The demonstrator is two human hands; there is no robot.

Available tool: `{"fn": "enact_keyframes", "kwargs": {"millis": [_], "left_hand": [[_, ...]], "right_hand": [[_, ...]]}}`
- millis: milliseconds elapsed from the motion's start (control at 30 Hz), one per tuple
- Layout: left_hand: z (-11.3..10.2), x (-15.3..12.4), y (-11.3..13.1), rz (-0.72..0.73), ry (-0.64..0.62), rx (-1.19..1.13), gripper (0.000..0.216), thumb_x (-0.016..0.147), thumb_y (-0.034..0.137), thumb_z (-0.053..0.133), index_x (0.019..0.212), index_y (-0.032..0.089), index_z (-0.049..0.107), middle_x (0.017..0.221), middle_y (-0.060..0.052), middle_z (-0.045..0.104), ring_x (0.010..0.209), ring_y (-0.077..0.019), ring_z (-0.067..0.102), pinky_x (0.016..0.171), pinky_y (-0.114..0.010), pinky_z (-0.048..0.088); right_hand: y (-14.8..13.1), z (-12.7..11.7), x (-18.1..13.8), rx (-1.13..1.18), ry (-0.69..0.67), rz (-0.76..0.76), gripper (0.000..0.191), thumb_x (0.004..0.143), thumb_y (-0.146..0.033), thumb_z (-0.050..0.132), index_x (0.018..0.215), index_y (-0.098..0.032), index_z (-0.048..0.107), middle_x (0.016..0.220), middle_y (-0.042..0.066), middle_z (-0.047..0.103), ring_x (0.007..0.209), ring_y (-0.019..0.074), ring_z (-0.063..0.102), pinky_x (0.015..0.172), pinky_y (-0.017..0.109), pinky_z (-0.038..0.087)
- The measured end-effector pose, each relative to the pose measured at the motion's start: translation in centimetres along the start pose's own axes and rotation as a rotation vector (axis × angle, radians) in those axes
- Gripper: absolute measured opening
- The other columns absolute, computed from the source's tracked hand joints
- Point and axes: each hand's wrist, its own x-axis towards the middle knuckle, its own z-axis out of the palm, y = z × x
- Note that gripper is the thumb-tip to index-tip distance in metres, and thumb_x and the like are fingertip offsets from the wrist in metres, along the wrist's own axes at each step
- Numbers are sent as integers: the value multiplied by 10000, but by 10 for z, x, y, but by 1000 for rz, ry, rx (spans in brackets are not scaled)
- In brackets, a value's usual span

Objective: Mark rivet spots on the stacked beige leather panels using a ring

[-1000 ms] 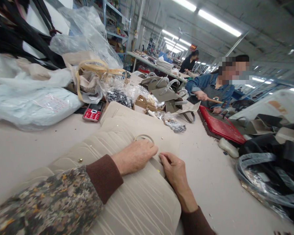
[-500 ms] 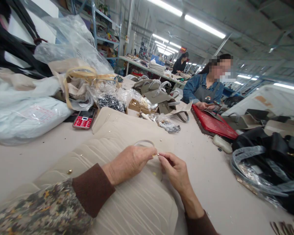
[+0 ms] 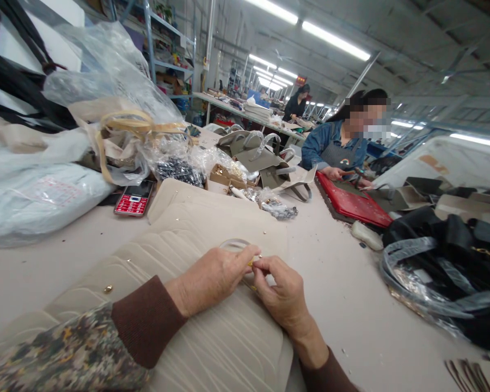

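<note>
A stack of beige bag panels lies in front of me, with small gold studs on it. My left hand is closed over the panels, holding a narrow pale strap that curves up behind its fingers. Close against its fingertips, my right hand is closed in a pinch. A small yellow piece shows where the fingertips meet; what the right fingers grip is mostly hidden. One larger gold fitting sits on the panels near my left sleeve.
A red phone lies left of the stack, beside plastic-wrapped bundles. Small cardboard boxes and bagged hardware stand behind. Across the table, a co-worker works over a red pad. Black bags lie right.
My right hand has shifted slightly left and its fingertips now press closer to my left fingertips. The small metal bit seen between them earlier shows less clearly. The camera view has turned slightly.
</note>
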Motion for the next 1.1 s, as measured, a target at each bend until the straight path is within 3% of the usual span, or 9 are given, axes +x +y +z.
{"fn": "enact_keyframes", "kwargs": {"millis": [100, 167, 267, 367, 467, 600, 700, 1100], "left_hand": [[1, 1, -2, -34, -20, 1, 82, 951, 163, 483, 1019, 194, 518, 797, -5, 671, 694, -185, 641, 563, -271, 392], [2, 1, -3, -46, -14, 3, 46, 941, 163, 501, 916, 199, 512, 760, 5, 642, 674, -173, 613, 558, -266, 369], [4, 2, -1, -44, 22, -1, 91, 940, 160, 490, 858, 197, 504, 725, 10, 616, 651, -162, 588, 564, -263, 362], [5, 2, 4, -9, 71, -20, 127, 955, 152, 434, 865, 190, 514, 736, 6, 618, 652, -149, 583, 586, -259, 379], [5, 3, 4, -24, 53, 40, 145, 975, 169, 416, 890, 186, 532, 762, 1, 631, 670, -152, 585, 595, -265, 384], [5, 7, -4, -132, -112, 243, 129, 956, 131, 451, 919, 179, 564, 838, -32, 652, 746, -202, 592, 617, -303, 396], [5, 10, -7, -136, -200, 299, 139, 943, 108, 455, 922, 169, 579, 908, -62, 653, 835, -236, 585, 679, -335, 429], [9, 7, -6, -110, -211, 280, 158, 935, 103, 436, 929, 161, 584, 944, -80, 629, 879, -246, 553, 736, -367, 453]], "right_hand": [[-2, 4, -2, -67, 35, -3, 174, 820, -79, 516, 766, -171, 653, 657, 30, 661, 577, 139, 601, 579, 256, 471], [-5, 6, -2, -8, 43, 100, 160, 800, -104, 534, 759, -174, 672, 659, 27, 677, 566, 135, 606, 577, 252, 479], [-6, 9, 2, 272, 42, 482, 112, 791, -210, 586, 736, -172, 677, 580, 8, 668, 491, 131, 595, 509, 242, 486], [2, 9, 6, 569, 97, 853, 181, 730, -333, 665, 664, -167, 637, 482, -21, 612, 413, 121, 556, 443, 235, 489], [20, 5, 6, 654, 126, 1019, 259, 634, -382, 748, 647, -149, 636, 490, -22, 613, 407, 110, 556, 441, 229, 501], [39, 2, 2, 594, 41, 1014, 335, 652, -431, 768, 750, -120, 692, 558, 3, 654, 443, 110, 598, 455, 207, 493], [41, 5, 0, 518, -10, 984, 329, 693, -449, 735, 744, -127, 695, 559, 2, 648, 456, 114, 602, 470, 211, 498], [31, 18, 8, -94, -96, 660, 261, 794, -368, 547, 675, -188, 695, 553, 20, 667, 530, 170, 621, 561, 262, 471]]}}
